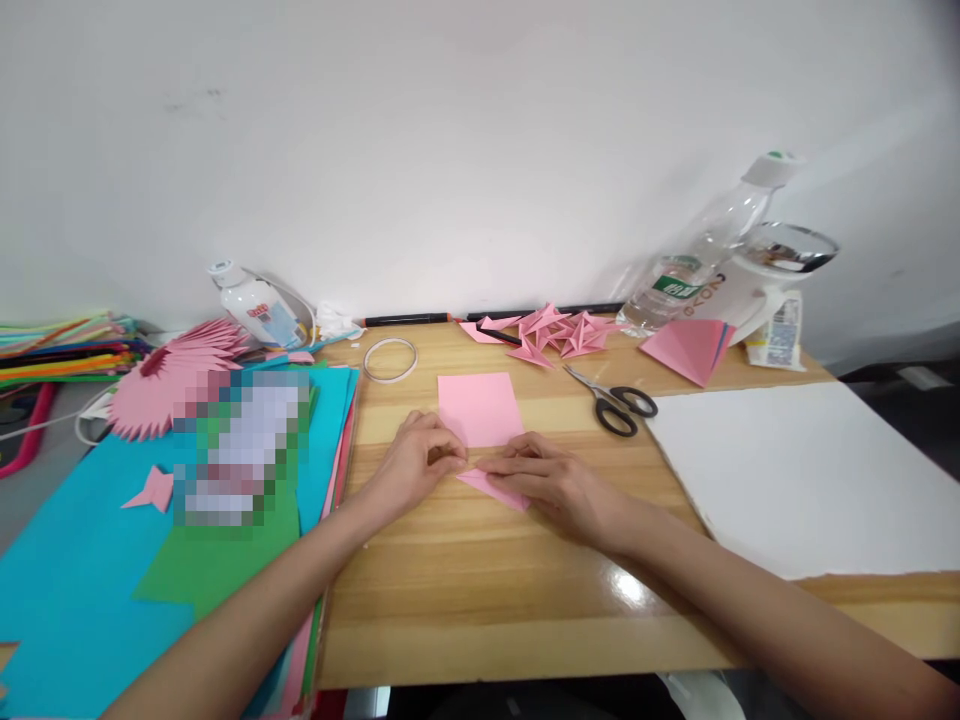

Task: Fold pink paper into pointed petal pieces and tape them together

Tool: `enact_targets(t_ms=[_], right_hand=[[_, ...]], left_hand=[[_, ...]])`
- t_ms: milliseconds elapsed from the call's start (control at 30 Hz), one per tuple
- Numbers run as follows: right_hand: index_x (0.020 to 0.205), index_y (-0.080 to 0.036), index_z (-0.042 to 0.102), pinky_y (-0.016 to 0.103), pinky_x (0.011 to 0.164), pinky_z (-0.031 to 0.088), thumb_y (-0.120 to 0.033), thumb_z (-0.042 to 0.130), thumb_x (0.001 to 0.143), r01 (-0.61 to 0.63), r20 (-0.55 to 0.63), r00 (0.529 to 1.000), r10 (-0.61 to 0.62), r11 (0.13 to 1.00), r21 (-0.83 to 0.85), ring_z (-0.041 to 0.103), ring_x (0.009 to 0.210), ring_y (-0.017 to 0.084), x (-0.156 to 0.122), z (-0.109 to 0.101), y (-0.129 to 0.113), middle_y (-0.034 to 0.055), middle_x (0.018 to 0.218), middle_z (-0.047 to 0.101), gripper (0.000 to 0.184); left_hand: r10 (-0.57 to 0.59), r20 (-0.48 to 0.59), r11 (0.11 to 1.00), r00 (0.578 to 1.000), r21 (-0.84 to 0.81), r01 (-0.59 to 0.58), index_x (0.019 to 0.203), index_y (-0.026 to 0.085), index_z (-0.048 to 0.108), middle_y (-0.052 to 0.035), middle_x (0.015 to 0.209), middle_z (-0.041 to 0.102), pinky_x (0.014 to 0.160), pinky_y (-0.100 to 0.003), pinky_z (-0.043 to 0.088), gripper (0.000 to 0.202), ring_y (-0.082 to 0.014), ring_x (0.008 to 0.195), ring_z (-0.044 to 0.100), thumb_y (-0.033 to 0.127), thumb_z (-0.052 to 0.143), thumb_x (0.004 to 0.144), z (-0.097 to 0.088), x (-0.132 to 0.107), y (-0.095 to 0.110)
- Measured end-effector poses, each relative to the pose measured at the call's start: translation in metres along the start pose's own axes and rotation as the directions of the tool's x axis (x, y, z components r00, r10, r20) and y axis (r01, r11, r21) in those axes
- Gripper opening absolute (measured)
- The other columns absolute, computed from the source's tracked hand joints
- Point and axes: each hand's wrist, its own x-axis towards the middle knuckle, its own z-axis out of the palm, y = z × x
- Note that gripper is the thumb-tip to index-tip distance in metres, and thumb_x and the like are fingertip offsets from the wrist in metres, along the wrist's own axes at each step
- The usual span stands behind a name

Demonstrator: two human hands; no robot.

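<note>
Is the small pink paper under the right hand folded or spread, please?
Folded: beneath the right hand, the small pink paper shows a pointed outline, unlike the flat pink paper square.

On my left, green paper (pixel 240 560) lies on top of blue paper (pixel 67 570), with a bundle of brightly coloured strips (pixel 67 345) behind. A small white bottle (pixel 259 310) stands by the pale wall (pixel 450 150). Ahead of me, a thin ring (pixel 388 380) lies flat on the wooden table (pixel 450 610), near a black pen (pixel 405 320). To my right, black-handled scissors (pixel 616 402) lie just beside a large white board (pixel 817 480); beyond are a clear plastic bottle (pixel 675 285) and a small packet (pixel 776 335).
</note>
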Motion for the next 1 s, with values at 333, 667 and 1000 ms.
enact_targets(t_ms=[333, 667, 1000], right_hand=[[0.117, -0.018, 0.054, 0.040, 0.081, 0.049, 0.001, 0.041, 0.080, 0.026, -0.042, 0.999, -0.024, 0.999, 0.027, 0.048, 0.103, 0.022, 0.000, -0.001, 0.000, 0.0082, 0.117, 0.060, 0.044], [0.119, -0.020, 0.054, 0.037, 0.083, 0.049, -0.001, 0.045, 0.082, 0.029, -0.073, 0.997, -0.025, 0.998, 0.056, 0.049, 0.103, 0.021, -0.002, 0.005, 0.005, 0.0070, 0.117, 0.060, 0.043], [0.113, -0.017, 0.058, 0.039, 0.081, 0.049, -0.005, 0.042, 0.085, 0.020, -0.099, 0.995, -0.012, 0.997, 0.076, 0.050, 0.102, 0.021, 0.002, 0.001, 0.000, 0.0086, 0.110, 0.064, 0.034]], left_hand=[[-0.009, -0.010, 1.000, 1.000, 0.007, 0.009, 0.066, 0.019, 0.062, -0.0005, 0.069, 0.057, 0.070, -0.030, 0.035, 0.009, -0.0180, 0.078, 0.046, 0.024, 0.067, 0.071, 0.002, -0.001, -0.002], [-0.007, 0.040, 0.999, 0.999, 0.032, 0.006, 0.064, 0.019, 0.060, -0.0007, 0.074, 0.055, 0.074, -0.031, 0.034, 0.009, -0.0188, 0.083, 0.044, 0.023, 0.067, 0.071, -0.001, -0.003, -0.001], [0.066, 0.031, 0.956, 0.997, 0.283, -0.072, 0.070, 0.017, 0.058, -0.0036, 0.077, 0.056, 0.070, -0.033, 0.038, 0.009, -0.0193, 0.079, 0.046, 0.017, 0.056, 0.079, 0.000, -0.007, 0.019]])
